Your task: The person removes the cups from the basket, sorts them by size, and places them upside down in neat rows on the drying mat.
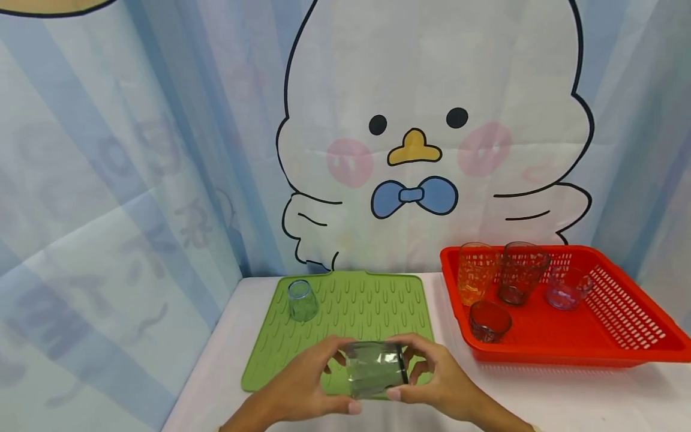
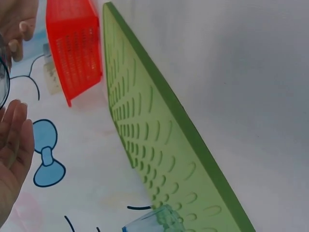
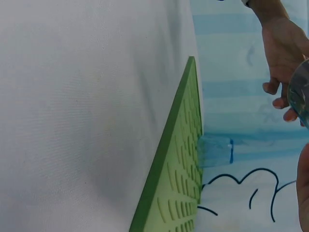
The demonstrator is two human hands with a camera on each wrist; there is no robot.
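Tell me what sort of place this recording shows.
Probably a staged indoor tabletop, not clearly a real kitchen: cartoon-printed cloth hangs behind and at the left, and the white tabletop holds a green mat and a red basket of glasses.

Includes one green mat (image 1: pixel 372 306); right of the mat, one red basket (image 1: pixel 561 333) and four glasses: orange glass (image 1: pixel 474 282), tall dark glass (image 1: pixel 521 273), short dark glass (image 1: pixel 489 324), purple glass (image 1: pixel 567 292). Includes one blue-rimmed glass (image 1: pixel 303 303) on the mat, one grey glass (image 1: pixel 375 369) at its near side. Includes two hands at that side: left hand (image 1: pixel 305 384), right hand (image 1: pixel 434 378).
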